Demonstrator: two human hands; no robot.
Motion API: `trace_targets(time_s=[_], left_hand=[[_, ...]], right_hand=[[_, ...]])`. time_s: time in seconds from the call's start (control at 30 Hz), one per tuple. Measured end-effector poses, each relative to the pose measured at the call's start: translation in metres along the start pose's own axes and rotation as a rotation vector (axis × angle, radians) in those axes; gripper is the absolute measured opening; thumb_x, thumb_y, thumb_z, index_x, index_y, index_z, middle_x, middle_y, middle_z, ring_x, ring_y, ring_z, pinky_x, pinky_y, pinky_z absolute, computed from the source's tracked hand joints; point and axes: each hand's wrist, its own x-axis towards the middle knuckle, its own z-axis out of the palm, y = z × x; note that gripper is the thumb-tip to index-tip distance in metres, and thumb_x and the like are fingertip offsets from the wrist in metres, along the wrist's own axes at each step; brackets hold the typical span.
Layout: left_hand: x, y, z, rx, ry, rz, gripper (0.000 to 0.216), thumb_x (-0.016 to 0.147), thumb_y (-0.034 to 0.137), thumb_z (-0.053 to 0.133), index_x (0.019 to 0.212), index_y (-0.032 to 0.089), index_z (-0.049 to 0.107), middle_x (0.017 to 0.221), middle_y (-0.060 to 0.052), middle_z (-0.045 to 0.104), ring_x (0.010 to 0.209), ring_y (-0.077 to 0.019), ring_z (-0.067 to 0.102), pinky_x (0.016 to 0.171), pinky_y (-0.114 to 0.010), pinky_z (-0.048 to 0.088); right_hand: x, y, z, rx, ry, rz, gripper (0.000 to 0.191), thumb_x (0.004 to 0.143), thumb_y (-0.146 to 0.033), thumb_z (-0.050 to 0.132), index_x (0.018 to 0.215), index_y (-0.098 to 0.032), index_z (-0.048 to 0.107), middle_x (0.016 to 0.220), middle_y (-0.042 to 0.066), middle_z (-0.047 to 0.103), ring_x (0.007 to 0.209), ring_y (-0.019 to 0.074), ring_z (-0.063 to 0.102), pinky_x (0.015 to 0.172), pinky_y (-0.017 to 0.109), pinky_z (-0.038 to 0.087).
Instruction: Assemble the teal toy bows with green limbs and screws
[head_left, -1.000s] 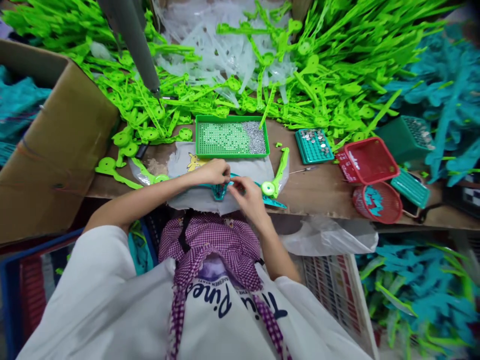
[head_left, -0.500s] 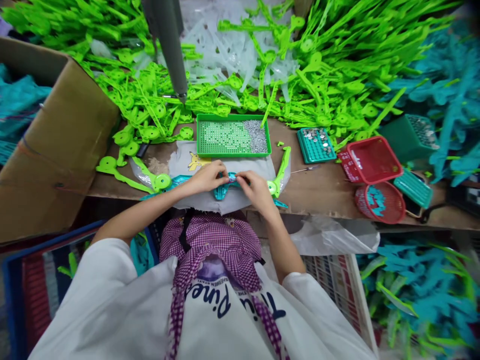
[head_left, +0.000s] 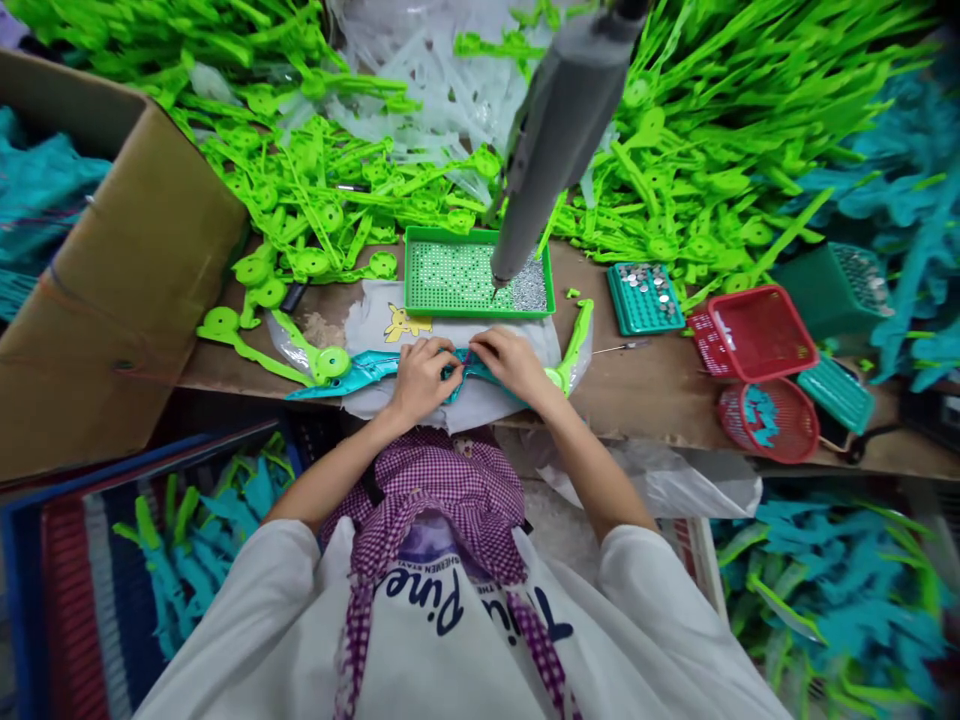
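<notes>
A long teal plastic part (head_left: 352,373) lies across a grey cloth (head_left: 480,400) at the bench's near edge. My left hand (head_left: 420,380) presses down on its middle with the fingers curled over it. My right hand (head_left: 510,362) pinches the same teal part just to the right. A green plastic part (head_left: 574,345) with a round end lies right beside my right hand. Behind the hands sits a green tray (head_left: 450,275) of small metal screws, and a hanging grey power screwdriver (head_left: 551,130) has its tip over the tray's right end.
Heaps of green plastic parts (head_left: 675,130) cover the back of the bench, teal ones (head_left: 900,180) at right. A teal tray of metal discs (head_left: 645,297), red baskets (head_left: 754,335) and a cardboard box (head_left: 127,280) stand around. Bins of teal parts (head_left: 195,540) sit below.
The hanging screwdriver has swung from the far left to above the screw tray. The view shifted; both hands stay on the teal part, now closer together and pressing it flat.
</notes>
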Motion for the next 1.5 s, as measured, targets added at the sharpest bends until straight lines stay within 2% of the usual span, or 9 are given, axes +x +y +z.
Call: trace_targets(time_s=[0.1, 0.17, 0.33, 0.53, 0.93, 1.13, 1.27, 1.4, 1.5], left_hand=[[-0.001, 0.000, 0.002, 0.004, 0.020, -0.005, 0.013, 0.094, 0.026, 0.065, 0.087, 0.021, 0.075, 0.110, -0.007, 0.074, 0.102, -0.0252, 0.062, 0.087, -0.041, 0.041], [-0.002, 0.000, 0.004, 0.012, 0.023, -0.002, 0.013, 0.094, 0.026, 0.065, 0.088, 0.021, 0.075, 0.110, -0.007, 0.074, 0.101, -0.0249, 0.062, 0.087, -0.041, 0.041], [-0.006, -0.002, 0.008, 0.025, 0.054, 0.008, 0.015, 0.095, 0.027, 0.064, 0.089, 0.022, 0.077, 0.109, -0.007, 0.074, 0.099, -0.0237, 0.063, 0.087, -0.041, 0.040], [-0.007, -0.004, 0.013, 0.011, 0.102, 0.022, 0.012, 0.094, 0.027, 0.068, 0.087, 0.023, 0.077, 0.108, -0.004, 0.075, 0.097, -0.0227, 0.064, 0.087, -0.040, 0.039], [-0.006, 0.000, 0.009, -0.006, 0.007, 0.000, 0.012, 0.096, 0.027, 0.066, 0.092, 0.024, 0.078, 0.112, -0.005, 0.074, 0.101, -0.0230, 0.065, 0.090, -0.041, 0.036], [-0.004, 0.002, 0.010, -0.003, -0.002, -0.013, 0.014, 0.097, 0.028, 0.065, 0.092, 0.024, 0.078, 0.112, -0.005, 0.075, 0.100, -0.0229, 0.067, 0.089, -0.042, 0.035], [-0.004, 0.003, 0.010, -0.001, -0.020, -0.034, 0.014, 0.097, 0.027, 0.064, 0.093, 0.024, 0.078, 0.112, -0.005, 0.075, 0.099, -0.0228, 0.067, 0.090, -0.042, 0.034], [-0.003, 0.005, 0.008, 0.012, -0.034, -0.067, 0.014, 0.096, 0.028, 0.065, 0.091, 0.024, 0.078, 0.111, -0.005, 0.075, 0.099, -0.0233, 0.066, 0.088, -0.042, 0.034], [-0.002, 0.008, 0.005, 0.030, -0.068, -0.055, 0.015, 0.097, 0.028, 0.064, 0.092, 0.024, 0.078, 0.111, -0.005, 0.074, 0.098, -0.0233, 0.066, 0.087, -0.042, 0.034]], right_hand=[[-0.009, 0.003, -0.001, -0.011, -0.072, -0.083, 0.029, 0.098, -0.026, 0.049, 0.118, -0.023, 0.070, 0.115, 0.011, 0.071, 0.105, 0.0238, 0.066, 0.094, 0.041, 0.052], [-0.010, 0.003, 0.001, -0.070, -0.092, -0.108, 0.030, 0.099, -0.026, 0.050, 0.121, -0.022, 0.069, 0.118, 0.012, 0.071, 0.108, 0.0250, 0.065, 0.096, 0.042, 0.051], [-0.006, 0.002, 0.008, -0.215, -0.064, -0.091, 0.024, 0.101, -0.026, 0.049, 0.108, -0.020, 0.072, 0.105, 0.011, 0.075, 0.099, 0.0250, 0.066, 0.094, 0.042, 0.043], [-0.004, 0.000, 0.005, -0.192, -0.037, -0.084, 0.018, 0.101, -0.026, 0.054, 0.101, -0.022, 0.072, 0.109, 0.007, 0.076, 0.105, 0.0229, 0.065, 0.089, 0.040, 0.031], [0.010, -0.019, -0.016, -0.617, -0.228, -0.250, 0.027, 0.102, -0.018, 0.043, 0.098, -0.019, 0.069, 0.097, 0.007, 0.074, 0.091, 0.0227, 0.058, 0.095, 0.042, 0.026], [0.006, -0.009, -0.010, -0.592, -0.193, -0.246, 0.029, 0.104, -0.022, 0.040, 0.103, -0.021, 0.069, 0.100, 0.007, 0.074, 0.094, 0.0231, 0.058, 0.096, 0.041, 0.028], [0.011, -0.007, -0.013, -0.499, -0.239, -0.227, 0.028, 0.103, -0.024, 0.043, 0.102, -0.021, 0.070, 0.103, 0.008, 0.075, 0.095, 0.0234, 0.061, 0.094, 0.041, 0.032], [0.014, -0.005, -0.020, -0.308, -0.302, -0.151, 0.023, 0.101, -0.026, 0.050, 0.103, -0.020, 0.071, 0.107, 0.008, 0.076, 0.099, 0.0234, 0.066, 0.088, 0.039, 0.039], [0.011, 0.000, -0.019, -0.117, -0.276, -0.077, 0.019, 0.099, -0.033, 0.057, 0.104, -0.021, 0.071, 0.109, 0.007, 0.076, 0.101, 0.0226, 0.068, 0.089, 0.036, 0.044]])
